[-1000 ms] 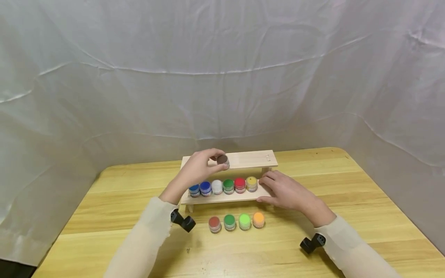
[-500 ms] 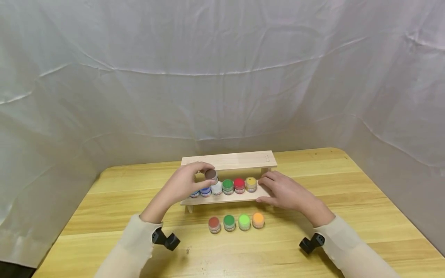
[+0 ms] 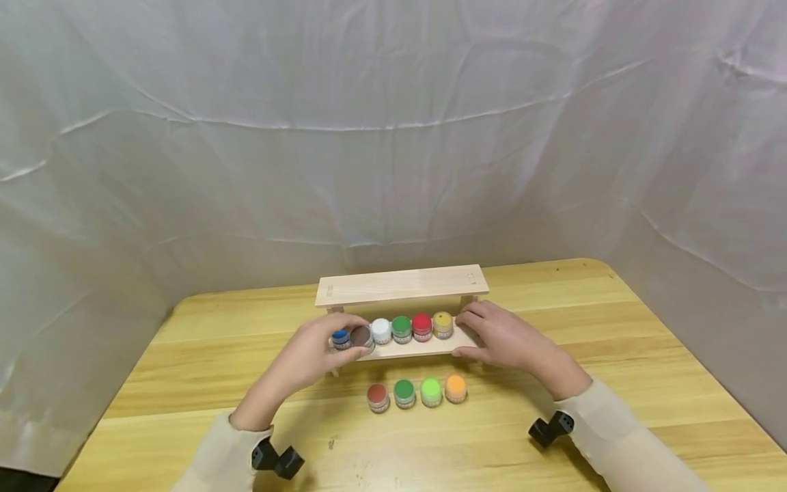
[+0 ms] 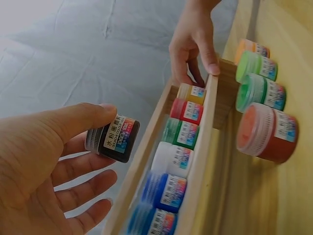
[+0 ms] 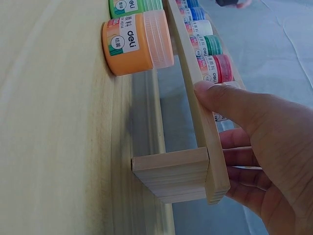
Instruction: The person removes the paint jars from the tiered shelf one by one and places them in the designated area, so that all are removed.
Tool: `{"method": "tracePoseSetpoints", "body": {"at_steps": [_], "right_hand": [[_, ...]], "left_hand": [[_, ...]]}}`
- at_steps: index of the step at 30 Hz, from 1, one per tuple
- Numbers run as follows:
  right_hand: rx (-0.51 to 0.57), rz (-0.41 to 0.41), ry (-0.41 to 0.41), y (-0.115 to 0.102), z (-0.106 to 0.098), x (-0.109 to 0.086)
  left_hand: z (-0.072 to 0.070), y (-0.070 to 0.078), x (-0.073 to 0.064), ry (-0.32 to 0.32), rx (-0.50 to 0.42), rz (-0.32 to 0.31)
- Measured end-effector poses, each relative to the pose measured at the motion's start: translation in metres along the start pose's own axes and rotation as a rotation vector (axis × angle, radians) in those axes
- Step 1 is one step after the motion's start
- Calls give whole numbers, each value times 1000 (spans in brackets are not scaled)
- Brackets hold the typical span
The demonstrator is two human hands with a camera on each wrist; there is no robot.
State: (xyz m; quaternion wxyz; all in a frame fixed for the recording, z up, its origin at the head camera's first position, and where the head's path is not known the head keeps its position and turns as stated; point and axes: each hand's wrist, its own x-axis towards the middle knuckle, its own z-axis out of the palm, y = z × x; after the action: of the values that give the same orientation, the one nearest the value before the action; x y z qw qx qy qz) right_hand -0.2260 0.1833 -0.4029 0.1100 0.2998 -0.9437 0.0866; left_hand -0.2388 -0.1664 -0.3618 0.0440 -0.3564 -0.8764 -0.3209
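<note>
In the head view, my left hand pinches a dark brown paint jar between thumb and fingers, above the left part of the wooden rack's lower shelf. The left wrist view shows this jar apart from the row beneath it. Along that shelf stand blue jars, a white jar, a green jar, a red jar and a yellow jar. My right hand grips the shelf's right end, thumb on the front edge and fingers behind it.
On the table, in front of the rack, stand a brownish-red jar, a dark green jar, a light green jar and an orange jar. The rack's upper shelf lies behind, near a pale cloth backdrop.
My left hand has carried the brown jar left and down, from before the upper shelf to above the lower shelf's blue jars. The right hand has kept its place.
</note>
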Motion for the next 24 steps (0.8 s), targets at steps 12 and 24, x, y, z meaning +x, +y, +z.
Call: {"method": "tracePoseSetpoints", "body": {"at_steps": [12, 24], "right_hand": [[3, 10, -6, -1, 1, -1], [-3, -3, 6, -2, 0, -1]], "left_hand": [[12, -9, -22, -30, -9, 24], [20, -18, -37, -56, 7, 29]]}}
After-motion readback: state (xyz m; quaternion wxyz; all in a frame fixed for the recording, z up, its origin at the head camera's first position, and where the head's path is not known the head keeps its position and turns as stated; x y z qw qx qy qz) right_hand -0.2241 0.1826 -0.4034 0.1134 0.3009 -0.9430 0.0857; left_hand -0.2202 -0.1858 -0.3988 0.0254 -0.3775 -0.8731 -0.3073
